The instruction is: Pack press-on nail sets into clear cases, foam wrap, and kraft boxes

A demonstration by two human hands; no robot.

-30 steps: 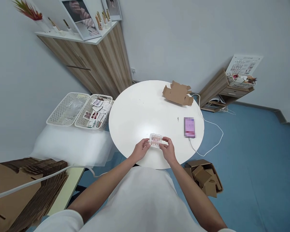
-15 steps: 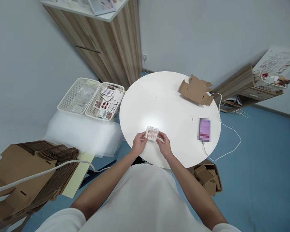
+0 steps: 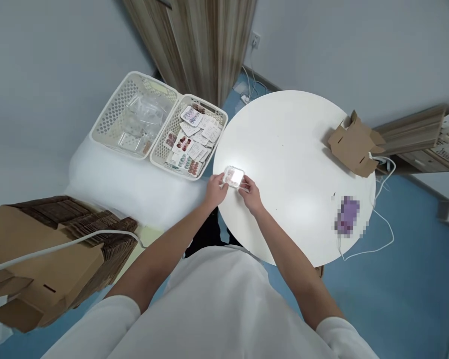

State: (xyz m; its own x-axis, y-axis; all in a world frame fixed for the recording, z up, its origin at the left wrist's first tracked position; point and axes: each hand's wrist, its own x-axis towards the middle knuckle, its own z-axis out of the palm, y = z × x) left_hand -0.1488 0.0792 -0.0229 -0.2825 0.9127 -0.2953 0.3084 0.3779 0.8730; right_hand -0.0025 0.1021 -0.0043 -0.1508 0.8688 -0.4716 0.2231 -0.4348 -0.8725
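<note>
So both hands are on the same little thing. The left grip (image 3: 216, 192) is nearly closed, thumb and fingers pinching the left end of a clear case (image 3: 230, 177). The right grip (image 3: 251, 196) has the other end, fingers curled in close with just a small gap to the thumb. Small pinkish pieces show inside the case, but glare hides most of its right half. The case is over the left edge of the round white surface (image 3: 284, 164); can't tell if it's resting there or held just above.

Compared with half a second ago, hands and case have shifted left across the surface and sit much nearer the baskets. The glare is new too; back then the pieces showed across the whole case. The view has also swung left, so the cabinet's top is out of the picture.

Further out, just left of the surface there's a basket full of cards (image 3: 160, 151), and past it, farther from the surface, a second basket (image 3: 115, 99) with clear plastic packaging. A stack of folded cardboard (image 3: 67, 259) is well off the surface's near left side. On the surface's far right is an unfolded brown box (image 3: 353, 144), and on its near right a blurred-out purple item (image 3: 347, 215).
</note>
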